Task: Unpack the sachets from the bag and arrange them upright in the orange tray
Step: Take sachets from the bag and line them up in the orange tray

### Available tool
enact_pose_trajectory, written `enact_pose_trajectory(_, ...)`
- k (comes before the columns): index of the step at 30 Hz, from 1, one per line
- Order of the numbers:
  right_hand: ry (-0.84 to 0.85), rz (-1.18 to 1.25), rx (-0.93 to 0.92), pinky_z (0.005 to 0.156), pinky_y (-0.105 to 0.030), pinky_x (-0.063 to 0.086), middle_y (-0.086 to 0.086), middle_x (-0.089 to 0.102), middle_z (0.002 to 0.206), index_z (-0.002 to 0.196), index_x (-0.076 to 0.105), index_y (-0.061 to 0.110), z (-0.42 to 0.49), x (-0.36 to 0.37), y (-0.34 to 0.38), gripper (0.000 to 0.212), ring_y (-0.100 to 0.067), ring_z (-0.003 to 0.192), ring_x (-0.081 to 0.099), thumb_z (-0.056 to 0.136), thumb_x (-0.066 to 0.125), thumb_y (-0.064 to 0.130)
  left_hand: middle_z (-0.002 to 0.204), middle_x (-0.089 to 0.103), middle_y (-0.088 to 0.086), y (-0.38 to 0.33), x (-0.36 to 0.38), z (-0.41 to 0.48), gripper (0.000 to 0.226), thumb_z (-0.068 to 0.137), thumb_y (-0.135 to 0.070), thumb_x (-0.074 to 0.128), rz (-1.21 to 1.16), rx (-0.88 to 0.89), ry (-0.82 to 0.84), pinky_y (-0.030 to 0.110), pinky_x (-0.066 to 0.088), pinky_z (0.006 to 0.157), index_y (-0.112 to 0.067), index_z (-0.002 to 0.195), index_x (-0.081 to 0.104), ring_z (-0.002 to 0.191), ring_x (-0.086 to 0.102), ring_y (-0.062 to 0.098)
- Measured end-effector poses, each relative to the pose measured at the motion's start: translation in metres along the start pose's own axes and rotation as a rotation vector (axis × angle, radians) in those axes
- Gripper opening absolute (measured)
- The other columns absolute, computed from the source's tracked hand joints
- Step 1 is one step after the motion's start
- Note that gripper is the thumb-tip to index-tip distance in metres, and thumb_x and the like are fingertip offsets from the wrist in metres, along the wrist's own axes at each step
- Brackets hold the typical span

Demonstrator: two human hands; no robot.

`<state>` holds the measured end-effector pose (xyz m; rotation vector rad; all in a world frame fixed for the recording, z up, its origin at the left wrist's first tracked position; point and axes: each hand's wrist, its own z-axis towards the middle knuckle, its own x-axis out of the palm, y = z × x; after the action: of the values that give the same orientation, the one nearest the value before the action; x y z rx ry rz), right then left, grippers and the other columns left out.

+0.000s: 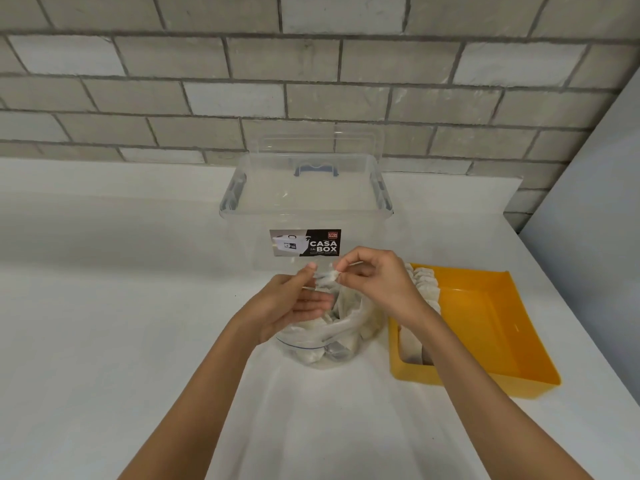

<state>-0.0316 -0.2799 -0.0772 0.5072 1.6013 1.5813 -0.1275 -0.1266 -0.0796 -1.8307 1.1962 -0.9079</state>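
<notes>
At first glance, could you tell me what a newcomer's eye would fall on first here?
The hands at centre draw the eye: the right hand pinches a small white sachet, the left hand touching it, just above an open clear bag of more sachets. To the right sits the bright orange tray, a row of sachets standing along its left wall; behind the hands stands a clear storage box.

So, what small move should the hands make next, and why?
Probably the right hand should carry the small white sachet rightward to the orange plastic tray. It pinches the sachet above the open clear zip bag, the left hand only touches it, and the tray's sachet row has room beside it.
</notes>
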Motion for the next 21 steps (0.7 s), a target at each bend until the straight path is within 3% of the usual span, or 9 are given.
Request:
enact_pose_trajectory(3, 0.04, 0.019, -0.05, 0.082, -0.02, 0.053, -0.004, 0.073, 0.098, 0.078, 0.071, 0.01, -0.009, -0.004, -0.004, 0.025, -0.011, 0.093, 0.071, 0.08, 0.062, -0.013, 0.102, 0.071, 0.014, -0.001, 0.009, 0.001, 0.027, 0.091, -0.02, 0.061, -0.156, 0.028, 0.064, 0.023, 0.058, 0.07, -0.001, 0.11, 0.066, 0.088, 0.07, 0.019)
enact_pose_trajectory(6, -0.008, 0.022, -0.048, 0.081, -0.018, 0.052, -0.002, 0.074, 0.096, 0.078, 0.072, 0.011, -0.012, -0.011, -0.009, 0.029, -0.011, 0.093, 0.07, 0.084, 0.056, -0.013, 0.1, 0.07, 0.013, 0.0, 0.012, 0.003, 0.026, 0.088, -0.011, 0.064, -0.089, 0.12, 0.052, 0.025, 0.058, 0.075, -0.004, 0.113, 0.065, 0.088, 0.067, 0.019)
enact_pose_trajectory(9, -0.126, 0.058, 0.01, 0.071, -0.022, 0.051, -0.001, 0.073, 0.092, 0.089, 0.07, 0.013, -0.01, -0.017, -0.008, 0.023, -0.013, 0.082, 0.072, 0.086, 0.058, -0.005, 0.095, 0.07, 0.01, 0.0, 0.015, 0.002, 0.023, 0.085, -0.009, 0.068, 0.061, 0.223, -0.005, 0.024, 0.058, 0.072, -0.006, 0.109, 0.066, 0.079, 0.068, 0.014)
enact_pose_trajectory(13, -0.167, 0.034, 0.072, 0.069, -0.03, 0.052, -0.001, 0.071, 0.086, 0.102, 0.069, 0.019, -0.009, -0.022, -0.002, 0.016, -0.011, 0.072, 0.067, 0.087, 0.066, 0.013, 0.086, 0.068, 0.004, -0.004, 0.023, 0.001, 0.02, 0.08, -0.004, 0.073, 0.165, 0.34, -0.041, 0.018, 0.054, 0.064, -0.01, 0.099, 0.069, 0.072, 0.067, 0.009)
enact_pose_trajectory(17, -0.129, 0.007, 0.039, 0.063, -0.019, 0.049, 0.001, 0.069, 0.078, 0.092, 0.072, 0.021, -0.011, -0.026, 0.006, 0.01, -0.007, 0.066, 0.062, 0.083, 0.072, 0.015, 0.082, 0.07, 0.0, -0.01, 0.031, -0.001, 0.019, 0.079, -0.004, 0.074, 0.215, 0.409, -0.021, 0.018, 0.054, 0.065, -0.01, 0.097, 0.07, 0.073, 0.067, 0.01)
enact_pose_trajectory(21, -0.156, -0.035, 0.006, 0.064, -0.019, 0.049, -0.001, 0.069, 0.075, 0.086, 0.073, 0.019, -0.016, -0.038, 0.013, 0.009, -0.008, 0.066, 0.061, 0.081, 0.074, 0.012, 0.078, 0.073, -0.002, -0.015, 0.039, -0.004, 0.007, 0.088, -0.016, 0.066, 0.189, 0.443, -0.039, 0.027, 0.057, 0.072, -0.015, 0.092, 0.072, 0.076, 0.068, 0.01)
